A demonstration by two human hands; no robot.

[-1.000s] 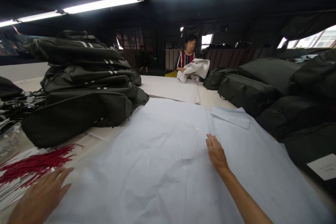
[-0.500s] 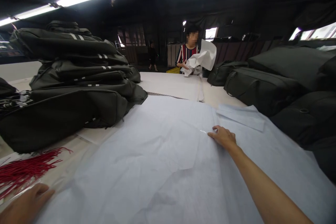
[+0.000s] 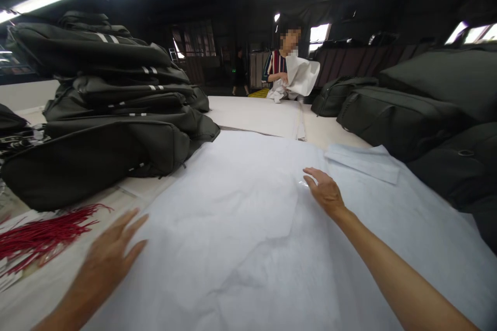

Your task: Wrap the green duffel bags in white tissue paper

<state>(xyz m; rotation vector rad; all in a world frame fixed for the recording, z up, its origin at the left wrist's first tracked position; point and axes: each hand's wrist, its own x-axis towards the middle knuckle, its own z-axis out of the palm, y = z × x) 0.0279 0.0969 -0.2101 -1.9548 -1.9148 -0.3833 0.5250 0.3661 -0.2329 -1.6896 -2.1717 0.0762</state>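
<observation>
A large, thin, wrinkled white sheet (image 3: 233, 207) covers the surface in front of me; whether it is paper, cloth or plastic I cannot tell. My left hand (image 3: 111, 251) is open at the sheet's left edge, palm down with fingers spread and slightly blurred. Farther off, on the right half of the sheet, my right hand (image 3: 326, 191) is also open, its thumb and fingers apart. Small shiny glints, like clear film, show beside its thumb. A folded pale piece (image 3: 363, 163) lies just beyond the right hand.
Dark bags (image 3: 116, 93) are piled high on the left. More dark bags (image 3: 399, 114) line the right. Red cords (image 3: 46, 235) lie at the left edge. A white stack (image 3: 256, 114) lies beyond. Behind it, a person in a striped shirt (image 3: 277, 64) handles a crumpled white sheet (image 3: 303, 75).
My left hand has come up and right from the lower left corner, and its fingers have spread. My right hand has shifted slightly up and left. The person opposite has moved the white sheet.
</observation>
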